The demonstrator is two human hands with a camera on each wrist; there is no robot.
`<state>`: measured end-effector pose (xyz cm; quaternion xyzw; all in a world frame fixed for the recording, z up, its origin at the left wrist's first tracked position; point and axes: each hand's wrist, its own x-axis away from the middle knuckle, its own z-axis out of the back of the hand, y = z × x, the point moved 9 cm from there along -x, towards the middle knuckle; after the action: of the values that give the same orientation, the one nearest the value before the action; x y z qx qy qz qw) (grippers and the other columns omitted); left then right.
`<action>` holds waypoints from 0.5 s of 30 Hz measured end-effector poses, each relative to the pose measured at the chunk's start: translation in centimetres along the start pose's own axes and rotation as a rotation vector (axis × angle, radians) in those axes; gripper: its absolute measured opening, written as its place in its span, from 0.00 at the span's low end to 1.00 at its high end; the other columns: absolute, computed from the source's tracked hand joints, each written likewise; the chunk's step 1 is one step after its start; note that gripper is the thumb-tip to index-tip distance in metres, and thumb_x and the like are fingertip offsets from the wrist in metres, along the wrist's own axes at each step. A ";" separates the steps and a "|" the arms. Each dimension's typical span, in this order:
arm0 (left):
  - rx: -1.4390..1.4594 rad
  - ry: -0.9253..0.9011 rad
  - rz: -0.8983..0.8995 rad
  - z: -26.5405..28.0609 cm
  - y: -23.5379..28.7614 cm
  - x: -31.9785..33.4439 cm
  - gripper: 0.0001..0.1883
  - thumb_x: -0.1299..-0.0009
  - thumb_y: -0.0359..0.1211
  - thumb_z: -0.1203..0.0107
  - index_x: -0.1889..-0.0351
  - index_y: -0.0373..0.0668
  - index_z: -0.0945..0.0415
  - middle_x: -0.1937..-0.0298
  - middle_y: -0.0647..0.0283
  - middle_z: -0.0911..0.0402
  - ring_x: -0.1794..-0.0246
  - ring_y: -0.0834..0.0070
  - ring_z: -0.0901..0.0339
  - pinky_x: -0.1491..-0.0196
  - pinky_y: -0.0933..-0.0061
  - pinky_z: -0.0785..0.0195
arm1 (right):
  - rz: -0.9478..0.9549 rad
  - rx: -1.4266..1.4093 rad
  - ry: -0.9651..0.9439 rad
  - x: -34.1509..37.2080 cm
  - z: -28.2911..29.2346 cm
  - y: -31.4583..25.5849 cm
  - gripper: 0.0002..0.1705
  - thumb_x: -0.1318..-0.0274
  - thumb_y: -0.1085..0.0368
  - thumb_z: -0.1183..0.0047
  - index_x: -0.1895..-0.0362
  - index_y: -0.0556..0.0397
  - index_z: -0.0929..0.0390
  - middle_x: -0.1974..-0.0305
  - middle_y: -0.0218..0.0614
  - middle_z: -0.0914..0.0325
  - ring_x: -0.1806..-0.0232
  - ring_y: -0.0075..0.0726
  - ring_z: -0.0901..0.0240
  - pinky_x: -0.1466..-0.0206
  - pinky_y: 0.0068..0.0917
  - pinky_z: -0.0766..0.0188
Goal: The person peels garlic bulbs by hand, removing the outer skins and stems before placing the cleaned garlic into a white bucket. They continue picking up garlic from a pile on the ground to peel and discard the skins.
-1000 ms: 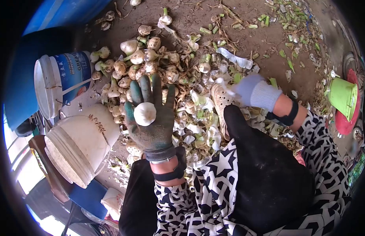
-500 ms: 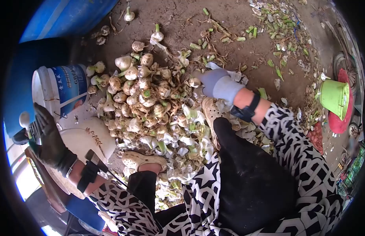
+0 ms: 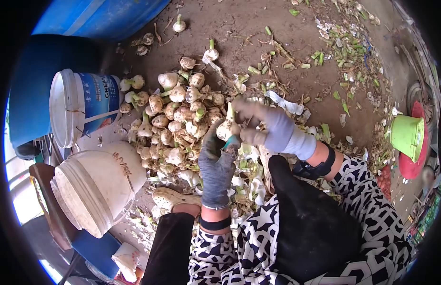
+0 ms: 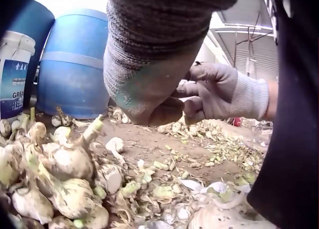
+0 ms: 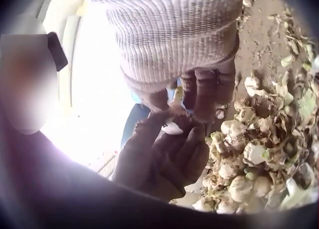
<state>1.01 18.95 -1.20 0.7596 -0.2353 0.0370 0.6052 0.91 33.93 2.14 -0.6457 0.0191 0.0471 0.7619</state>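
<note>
In the head view my left hand, in a dark, worn glove, grips a garlic bulb whose pale stem points away from me. Close on its right is my right hand in a light grey glove, thumb and fingers spread apart beside the bulb and stem. The right wrist view has the right fingers and thumb on either side of the stem, above the left hand. Just beyond the hands, a heap of unpeeled garlic lies on the ground.
Two white buckets, one with a blue label and one plain, lie at left before blue barrels. Peeled skins surround my clogs. A green pot stands at right, with stem scraps further back.
A second ago a peeled white bulb lay on my open left hand; half a second ago it was over the buckets. My left hand is back, gripping another bulb, and my right hand has come beside it.
</note>
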 end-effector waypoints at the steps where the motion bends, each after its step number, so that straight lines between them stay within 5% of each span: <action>1: -0.038 0.001 -0.047 0.0 0.6 -0.1 0.30 0.33 0.31 0.40 0.36 0.31 0.39 0.50 0.57 0.24 0.54 0.77 0.26 0.48 0.75 0.31 | -0.181 -0.117 0.006 -0.1 0.4 1.3 0.25 0.43 0.63 0.42 0.42 0.49 0.31 0.63 0.37 0.21 0.62 0.30 0.21 0.60 0.23 0.22; 2: -0.075 0.003 -0.093 -0.1 1.1 -0.1 0.30 0.33 0.31 0.40 0.36 0.31 0.39 0.49 0.57 0.24 0.52 0.76 0.26 0.48 0.75 0.32 | -0.181 -0.115 0.001 -0.5 0.2 2.9 0.25 0.43 0.63 0.42 0.42 0.49 0.31 0.63 0.37 0.21 0.62 0.30 0.21 0.60 0.23 0.22; 4: -0.192 0.008 -0.140 -0.3 1.9 0.1 0.31 0.34 0.32 0.40 0.35 0.31 0.40 0.49 0.58 0.25 0.53 0.77 0.26 0.49 0.76 0.31 | -0.249 -0.987 -0.090 -1.1 -2.4 7.3 0.28 0.43 0.71 0.46 0.37 0.57 0.36 0.57 0.41 0.22 0.63 0.25 0.23 0.54 0.23 0.26; 5: -0.314 0.013 -0.184 -0.6 2.3 0.3 0.33 0.34 0.33 0.39 0.35 0.31 0.40 0.50 0.59 0.25 0.54 0.78 0.27 0.50 0.77 0.31 | -0.299 -0.823 -0.017 -0.8 -2.8 6.0 0.14 0.41 0.66 0.43 0.53 0.56 0.24 0.61 0.36 0.18 0.61 0.25 0.22 0.56 0.21 0.26; 6: -0.313 0.016 -0.178 -0.7 2.2 0.4 0.33 0.34 0.33 0.39 0.35 0.31 0.40 0.50 0.59 0.25 0.54 0.78 0.27 0.50 0.77 0.31 | -0.305 -0.824 -0.018 -1.2 -2.8 5.1 0.14 0.41 0.66 0.43 0.53 0.56 0.24 0.61 0.36 0.18 0.61 0.25 0.22 0.56 0.21 0.26; 8: -0.341 0.080 -0.254 -0.8 2.7 0.8 0.29 0.32 0.31 0.42 0.36 0.30 0.39 0.44 0.55 0.28 0.50 0.74 0.26 0.46 0.76 0.33 | -0.332 -0.399 -0.056 -1.6 -2.5 4.2 0.10 0.40 0.67 0.45 0.56 0.57 0.22 0.61 0.34 0.17 0.59 0.23 0.23 0.55 0.21 0.27; 10: -0.190 0.093 -0.248 -0.9 2.9 0.9 0.29 0.32 0.32 0.41 0.36 0.30 0.39 0.47 0.56 0.25 0.52 0.75 0.26 0.46 0.77 0.33 | -0.352 -0.438 -0.028 -1.5 -2.0 3.3 0.08 0.40 0.68 0.45 0.59 0.56 0.20 0.64 0.33 0.17 0.61 0.21 0.24 0.56 0.22 0.27; 13: -0.039 0.112 0.021 -1.3 2.3 0.5 0.26 0.27 0.41 0.47 0.40 0.31 0.35 0.62 0.60 0.21 0.66 0.76 0.24 0.54 0.75 0.28 | -0.378 -0.344 -0.093 -0.8 -1.5 3.3 0.08 0.41 0.67 0.44 0.59 0.56 0.21 0.65 0.34 0.17 0.63 0.20 0.25 0.59 0.23 0.27; 15: 0.199 0.049 0.093 -1.3 1.0 0.3 0.24 0.26 0.46 0.52 0.44 0.33 0.32 0.66 0.59 0.21 0.71 0.74 0.24 0.59 0.72 0.27 | -0.081 0.043 -0.072 -1.1 -0.5 1.6 0.08 0.40 0.66 0.44 0.59 0.56 0.21 0.69 0.32 0.19 0.67 0.20 0.27 0.63 0.25 0.28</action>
<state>1.19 19.86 0.16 0.8029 -0.2508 0.1069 0.5300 -0.35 33.63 0.57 -0.6271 -0.0335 0.0389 0.7772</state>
